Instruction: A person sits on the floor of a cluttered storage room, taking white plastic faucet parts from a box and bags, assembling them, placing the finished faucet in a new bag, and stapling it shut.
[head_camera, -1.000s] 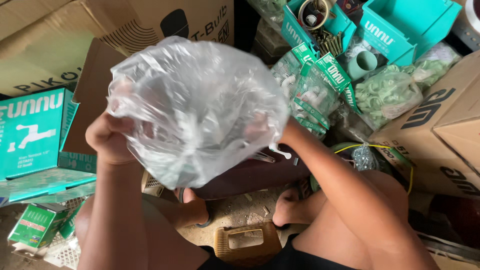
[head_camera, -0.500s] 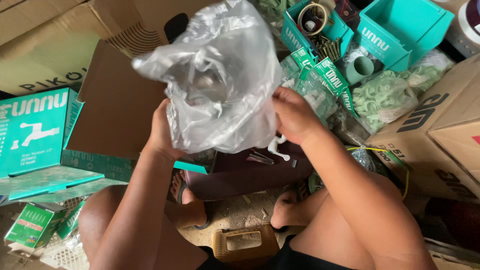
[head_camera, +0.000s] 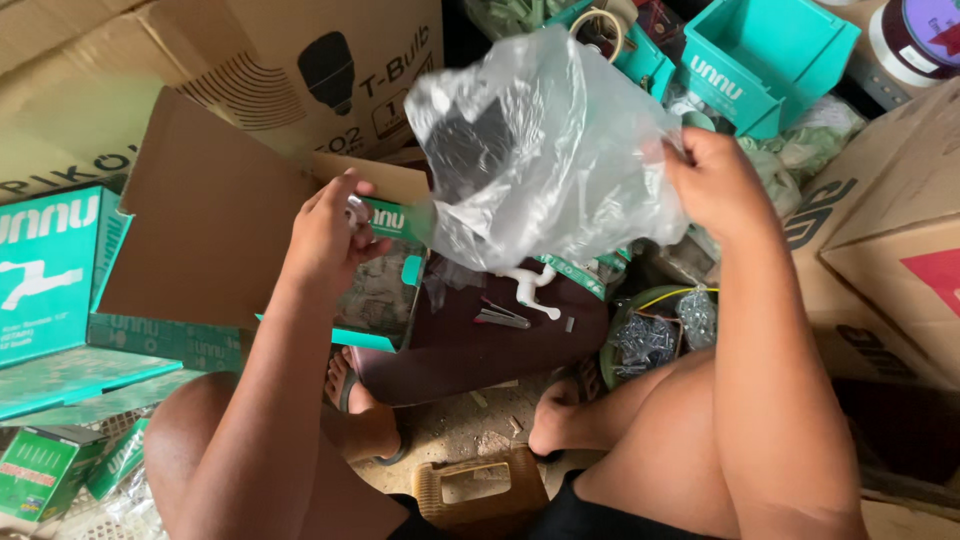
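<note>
The clear plastic bag (head_camera: 545, 150) is up in the air, crumpled and puffed, above a dark maroon board (head_camera: 470, 345). The right hand (head_camera: 715, 185) pinches the bag's right edge, grip clamped on the plastic. The left hand (head_camera: 330, 235) sits lower left, fingers closed around a small shiny bit; what it is, I can't tell. Beneath it lies an open teal box (head_camera: 385, 300), with cardboard cartons (head_camera: 880, 250) around.
</note>
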